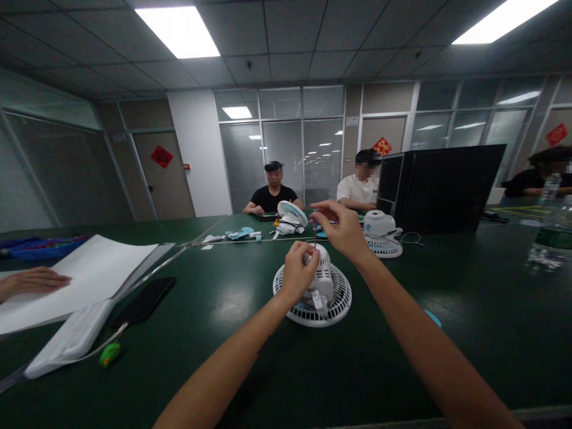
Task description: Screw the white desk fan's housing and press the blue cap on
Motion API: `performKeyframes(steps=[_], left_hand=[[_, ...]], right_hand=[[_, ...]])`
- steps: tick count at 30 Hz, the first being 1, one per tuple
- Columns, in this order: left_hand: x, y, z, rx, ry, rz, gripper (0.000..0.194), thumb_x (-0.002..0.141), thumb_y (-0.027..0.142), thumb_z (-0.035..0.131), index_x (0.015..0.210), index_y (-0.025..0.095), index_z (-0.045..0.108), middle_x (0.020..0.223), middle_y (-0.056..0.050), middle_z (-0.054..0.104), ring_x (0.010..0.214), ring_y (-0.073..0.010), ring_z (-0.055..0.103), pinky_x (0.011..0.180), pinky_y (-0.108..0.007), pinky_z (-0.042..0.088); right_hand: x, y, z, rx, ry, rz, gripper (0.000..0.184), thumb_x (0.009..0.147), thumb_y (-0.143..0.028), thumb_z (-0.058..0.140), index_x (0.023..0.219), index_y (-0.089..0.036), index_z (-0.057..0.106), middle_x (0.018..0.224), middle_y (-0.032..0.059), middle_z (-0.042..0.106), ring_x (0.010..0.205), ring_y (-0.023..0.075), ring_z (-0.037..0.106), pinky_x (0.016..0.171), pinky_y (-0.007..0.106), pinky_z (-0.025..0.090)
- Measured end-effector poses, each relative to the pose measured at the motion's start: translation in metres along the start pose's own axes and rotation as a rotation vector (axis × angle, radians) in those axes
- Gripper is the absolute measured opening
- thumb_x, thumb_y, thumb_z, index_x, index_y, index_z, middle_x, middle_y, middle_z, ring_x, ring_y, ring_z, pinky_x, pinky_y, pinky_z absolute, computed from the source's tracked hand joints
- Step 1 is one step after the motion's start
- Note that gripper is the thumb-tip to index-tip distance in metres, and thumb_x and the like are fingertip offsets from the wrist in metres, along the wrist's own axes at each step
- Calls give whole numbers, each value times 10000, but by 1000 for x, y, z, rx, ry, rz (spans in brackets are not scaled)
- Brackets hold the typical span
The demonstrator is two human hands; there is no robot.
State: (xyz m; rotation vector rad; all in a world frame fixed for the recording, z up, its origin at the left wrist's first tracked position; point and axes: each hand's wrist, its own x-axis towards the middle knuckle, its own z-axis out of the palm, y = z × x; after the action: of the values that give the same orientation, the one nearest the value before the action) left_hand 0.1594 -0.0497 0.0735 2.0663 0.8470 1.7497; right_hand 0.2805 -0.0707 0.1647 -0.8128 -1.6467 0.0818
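Note:
A white fan (344, 301) lies on the green table with its round grille down and its motor housing upward. Over the housing, my right hand (342, 229) grips a small screwdriver (315, 226) by its handle, the thin shaft pointing down. My left hand (298, 271) is closed in a pinch at the shaft's lower end, just over the housing. Whether these fingers hold the tip or a tiny part is too small to tell. My left fingers partly cover the housing.
A second fan (292, 217) and a third fan (379, 232) stand farther back. Blue and white pieces (243, 233) lie at centre left. On the left are a black phone (145, 301), white sheets (96, 271) under another person's hand (36, 283), and a green trinket (109, 354). A black computer case (447, 187) stands right.

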Motion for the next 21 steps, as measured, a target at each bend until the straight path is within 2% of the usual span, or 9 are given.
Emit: performKeyframes(steps=[4,6,10,12,17,21], left_hand=[[-1,1,0,9,-3,2,145,835,182,581,690,185,568,822,-13,572,812,-162,573,790,-280,446],[-1,1,0,9,-5,3,145,839,183,580,694,185,567,823,-13,566,814,-162,571,791,-281,442],[-1,1,0,10,-8,-6,152,845,184,581,694,186,560,822,-13,561,811,-162,562,788,-282,434],[-1,1,0,10,-11,-11,155,847,185,582,693,186,559,824,-14,562,811,-161,560,788,-282,434],[-1,2,-1,12,-19,-10,153,851,181,580,699,183,563,839,-19,566,821,-162,564,790,-283,438],[-1,3,-1,25,-22,-14,148,854,180,576,706,186,575,837,-16,571,823,-161,568,792,-283,443]], right_hand=[[1,0,0,-113,102,-71,181,778,-347,666,832,-181,621,707,20,647,657,158,631,568,252,515],[1,0,-1,-138,121,-71,208,760,-367,685,801,-184,595,698,16,636,641,155,617,537,243,494],[-1,1,0,-41,44,-17,193,818,-370,609,874,-186,590,866,57,688,698,170,670,535,247,510],[-1,1,0,1,22,-4,177,825,-353,599,887,-188,584,871,59,695,727,178,686,563,256,529],[-1,-1,0,-77,58,-36,214,791,-342,646,931,-184,609,758,31,674,688,172,659,564,254,534],[-1,-4,-1,-127,-22,-57,254,845,-299,561,1040,-181,672,893,67,714,717,168,673,567,249,534]])
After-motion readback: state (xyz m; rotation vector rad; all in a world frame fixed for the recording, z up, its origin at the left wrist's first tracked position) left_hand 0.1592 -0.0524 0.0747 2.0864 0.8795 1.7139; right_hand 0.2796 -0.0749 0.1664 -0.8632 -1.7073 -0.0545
